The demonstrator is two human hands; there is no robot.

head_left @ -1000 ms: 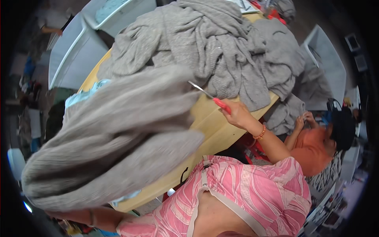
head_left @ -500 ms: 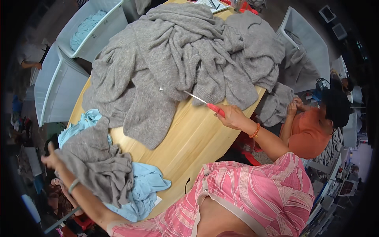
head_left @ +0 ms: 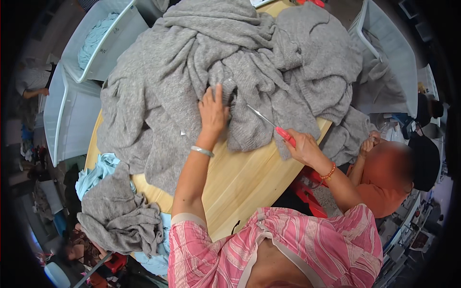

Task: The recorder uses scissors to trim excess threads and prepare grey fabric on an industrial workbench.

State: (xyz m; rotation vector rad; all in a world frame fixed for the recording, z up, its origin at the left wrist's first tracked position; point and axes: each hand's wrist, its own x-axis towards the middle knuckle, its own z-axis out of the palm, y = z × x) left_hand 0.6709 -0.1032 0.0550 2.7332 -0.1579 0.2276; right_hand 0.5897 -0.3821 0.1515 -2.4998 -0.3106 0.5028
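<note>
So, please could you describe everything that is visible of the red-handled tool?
The tool has a red handle, perhaps plastic, and a thin, straight, silvery shaft that looks metallic. The right hand grips the handle, and the shaft points forward and left, over the grey knitted pile. I cannot tell whether its tip touches the pile.

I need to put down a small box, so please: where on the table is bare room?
Bare table shows mainly between left arm, pink shirt and right hand, below the big grey knit pile. A thin strip lies between that pile and the small grey bundle. Crowded: the far side and the near-left corner.
</note>
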